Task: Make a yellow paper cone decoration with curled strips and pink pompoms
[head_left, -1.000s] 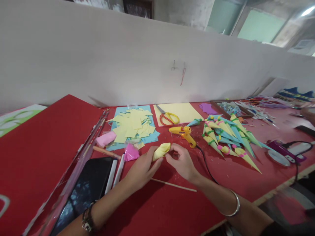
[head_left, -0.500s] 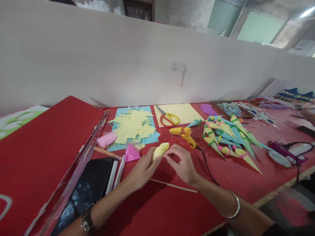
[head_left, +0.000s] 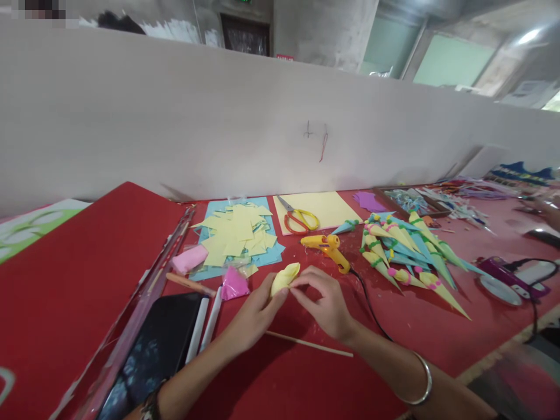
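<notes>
My left hand [head_left: 254,315] is closed around a piece of yellow paper [head_left: 284,279] that is curled into a cone, its folded open end turned up and to the right. My right hand [head_left: 327,302] pinches the edge of the same cone with thumb and forefinger. On the red table below the hands lies a thin wooden stick [head_left: 310,345]. A yellow glue gun [head_left: 326,246] rests just beyond the right hand. Beside the left hand sits a pink packet [head_left: 235,284]. Part of the cone is hidden by my fingers.
Yellow paper pieces [head_left: 240,227] lie piled on blue sheets at back left. Scissors [head_left: 300,217] rest on a cream sheet [head_left: 336,207]. Finished-looking paper cones [head_left: 406,245] are heaped right. A dark phone-like slab [head_left: 153,350] lies left. Another person's hand [head_left: 549,204] shows far right.
The view has tipped slightly upward, so the table sits lower in the picture. The cone's open end looks narrower and more folded over. Both hands keep their hold on it.
</notes>
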The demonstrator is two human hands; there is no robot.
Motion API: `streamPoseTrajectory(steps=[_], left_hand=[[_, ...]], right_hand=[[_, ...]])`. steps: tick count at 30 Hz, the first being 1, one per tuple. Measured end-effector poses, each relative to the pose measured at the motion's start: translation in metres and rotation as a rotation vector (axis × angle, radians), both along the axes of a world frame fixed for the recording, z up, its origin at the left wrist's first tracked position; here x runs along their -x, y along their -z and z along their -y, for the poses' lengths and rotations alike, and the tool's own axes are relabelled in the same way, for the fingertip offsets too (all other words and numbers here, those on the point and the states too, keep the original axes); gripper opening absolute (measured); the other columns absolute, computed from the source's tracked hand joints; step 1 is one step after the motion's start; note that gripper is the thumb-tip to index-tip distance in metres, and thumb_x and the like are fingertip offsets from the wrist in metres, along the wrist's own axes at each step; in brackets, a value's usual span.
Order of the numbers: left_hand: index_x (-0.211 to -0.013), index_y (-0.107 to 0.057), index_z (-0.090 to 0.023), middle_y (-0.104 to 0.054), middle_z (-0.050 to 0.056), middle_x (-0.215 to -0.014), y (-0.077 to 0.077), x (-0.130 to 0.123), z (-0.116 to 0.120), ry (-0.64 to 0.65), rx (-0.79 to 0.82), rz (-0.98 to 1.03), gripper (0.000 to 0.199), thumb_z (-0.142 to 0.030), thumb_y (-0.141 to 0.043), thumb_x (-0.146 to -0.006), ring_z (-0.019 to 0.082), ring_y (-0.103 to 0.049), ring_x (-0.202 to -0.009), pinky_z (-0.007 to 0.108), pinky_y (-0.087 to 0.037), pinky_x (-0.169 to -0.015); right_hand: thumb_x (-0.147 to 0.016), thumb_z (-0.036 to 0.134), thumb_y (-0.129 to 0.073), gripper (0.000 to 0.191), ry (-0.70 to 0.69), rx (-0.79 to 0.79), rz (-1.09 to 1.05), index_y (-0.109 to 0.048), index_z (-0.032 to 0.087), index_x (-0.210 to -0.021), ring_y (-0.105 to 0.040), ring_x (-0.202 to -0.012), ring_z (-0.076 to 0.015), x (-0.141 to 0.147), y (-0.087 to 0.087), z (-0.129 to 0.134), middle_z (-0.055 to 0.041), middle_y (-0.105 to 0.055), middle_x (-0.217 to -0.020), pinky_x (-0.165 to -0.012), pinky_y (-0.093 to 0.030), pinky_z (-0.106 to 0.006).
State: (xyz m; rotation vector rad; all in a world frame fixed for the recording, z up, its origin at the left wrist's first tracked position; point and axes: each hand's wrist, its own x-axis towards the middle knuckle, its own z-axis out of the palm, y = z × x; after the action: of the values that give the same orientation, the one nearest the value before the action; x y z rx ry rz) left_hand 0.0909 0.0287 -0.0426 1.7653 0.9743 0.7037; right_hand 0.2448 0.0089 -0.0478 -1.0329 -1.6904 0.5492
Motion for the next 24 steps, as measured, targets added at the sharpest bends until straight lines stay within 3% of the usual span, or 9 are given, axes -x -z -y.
streamPoseTrajectory(steps=[10,18,24], left_hand=[[-0.109,-0.048,-0.018,-0.058,0.002,-0.097,0.006,0.001,-0.003,-0.018,-0.035,-0.051,0.033,-0.037,-0.037,-0.085,0.015,-0.052,-0.085,0.026,-0.04,-0.083],[-0.115,-0.046,-0.02,-0.055,0.003,-0.111,0.009,0.001,-0.004,-0.047,0.05,0.042,0.036,-0.038,-0.038,-0.084,0.016,-0.051,-0.096,0.025,-0.038,-0.087],[-0.109,-0.05,-0.021,-0.058,0.001,-0.105,0.01,0.001,-0.004,-0.054,0.053,0.066,0.033,-0.037,-0.039,-0.083,0.017,-0.052,-0.096,0.028,-0.039,-0.087]], right_hand=[[-0.081,0.016,-0.048,0.013,-0.07,-0.02,0.044,-0.061,0.018,-0.081,-0.054,-0.071,-0.0129,0.002,0.003,0.0,-0.0031,-0.056,-0.075,-0.065,-0.045,-0.023],[-0.079,0.016,-0.05,0.009,-0.032,-0.009,0.026,-0.059,0.018,-0.079,-0.054,-0.068,-0.0129,0.004,0.001,-0.001,-0.0029,-0.057,-0.074,-0.063,-0.045,-0.024],[-0.079,0.018,-0.051,0.009,-0.07,-0.025,0.049,-0.06,0.019,-0.079,-0.054,-0.072,-0.0132,0.003,0.004,-0.001,-0.0026,-0.055,-0.076,-0.065,-0.044,-0.024]])
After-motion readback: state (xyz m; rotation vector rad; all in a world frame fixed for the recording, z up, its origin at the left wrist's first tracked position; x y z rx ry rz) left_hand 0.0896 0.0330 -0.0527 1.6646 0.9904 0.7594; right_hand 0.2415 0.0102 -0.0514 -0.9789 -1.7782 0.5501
